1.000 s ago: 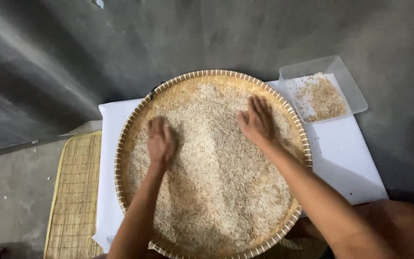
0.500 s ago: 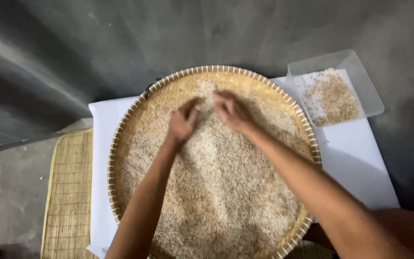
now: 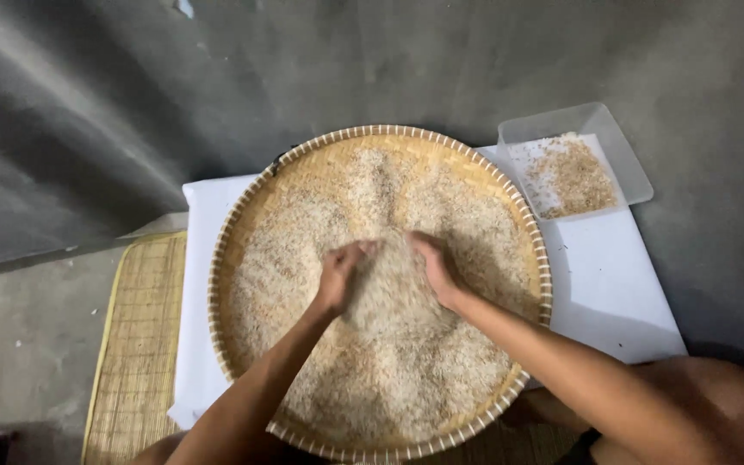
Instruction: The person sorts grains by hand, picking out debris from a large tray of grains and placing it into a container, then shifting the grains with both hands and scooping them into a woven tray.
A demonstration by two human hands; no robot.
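Moved: both hands drew back toward the body since 0.5 s ago, from the upper middle of the tray to its centre; 1 s ago they lay flat & wide apart on the grain.
Forearms: come in from the bottom edge, angled toward each other, over the near half of the tray.
Left hand (image 3: 337, 277): cupped, fingers curled, palm facing inward, pressed into the left side of a grain heap.
Right hand (image 3: 437, 270): cupped too, fingers bent, pressed into the right side of the same heap; hands near each other, not touching, grain between them.
Grain (image 3: 389, 362): pale husked kernels, spread over most of the tray, piled higher betw. the hands; thinner at the far side, w/ weave showing through.
Tray (image 3: 537, 250): round woven bamboo, shallow, light rim; sits on a white sheet.
Sheet (image 3: 604, 284): white, flat, under the tray, sticks out left & right.
Mat (image 3: 135, 336): woven straw, left of the sheet, on the floor.
Box (image 3: 626, 164): clear plastic, shallow, at the far right corner of the sheet, just beside the tray rim; holds a thin layer of browner bits.
Floor (image 3: 131, 103): grey concrete, beyond & around it all.
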